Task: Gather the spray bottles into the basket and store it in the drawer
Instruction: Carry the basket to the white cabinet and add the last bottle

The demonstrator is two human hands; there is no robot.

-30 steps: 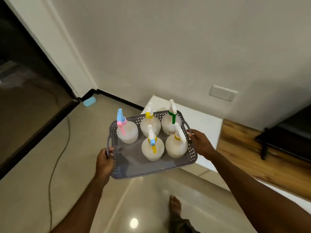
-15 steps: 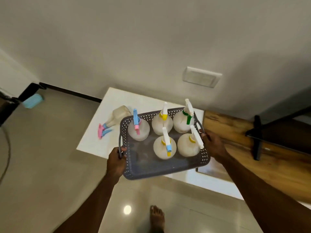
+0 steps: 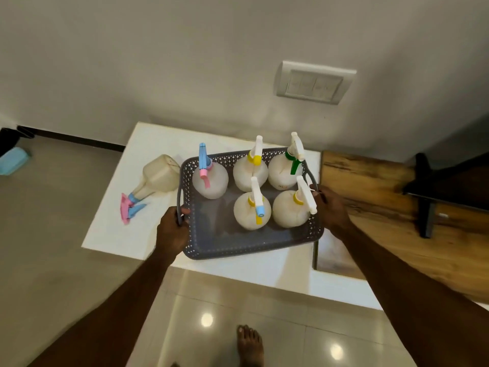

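Note:
A grey perforated basket is held over the white counter. Several white spray bottles stand upright in it, among them one with a blue and pink nozzle and one with a green trigger. My left hand grips the basket's left handle. My right hand grips the right handle. One more spray bottle with a pink and blue head lies on its side on the counter, left of the basket.
A wooden surface adjoins the counter on the right, with a black stand on it. A switch plate is on the wall behind. My bare foot is on the glossy tiled floor. A blue object lies far left.
My view has swung right and closer to the counter. The basket, still held by both handles, now hangs over the counter beside the lying bottle.

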